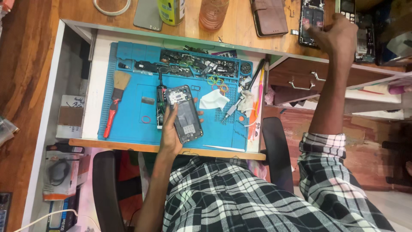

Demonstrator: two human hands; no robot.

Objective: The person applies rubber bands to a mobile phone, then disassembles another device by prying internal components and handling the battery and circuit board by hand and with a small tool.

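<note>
The left hand [171,133] held an opened phone [185,113] over the near middle of a blue work mat [128,120], fingers wrapped round its left edge and the thumb tip showing at its right edge, so that the phone's exposed back faced up and tilted slightly to the right. The right hand [337,32] was stretched far to the right, up on the wooden desktop [240,25], its fingers curled loosely over a second dismantled phone [310,21] lying there; whether it actually gripped that phone or only touched it could not be told, as the knuckles hid the fingertips. On the mat, a brush with a red handle [115,101] lay at the left, a row of dark small parts [193,66] filled the far trays, coloured rubber bands [218,81] sat right of centre, and a crumpled white wipe [213,99] lay just right of the held phone. A dark slim tool [159,103] lay partly under the phone. On the far desktop stood a pinkish tumbler [213,13], with a brown wallet case [269,17] near it.
</note>
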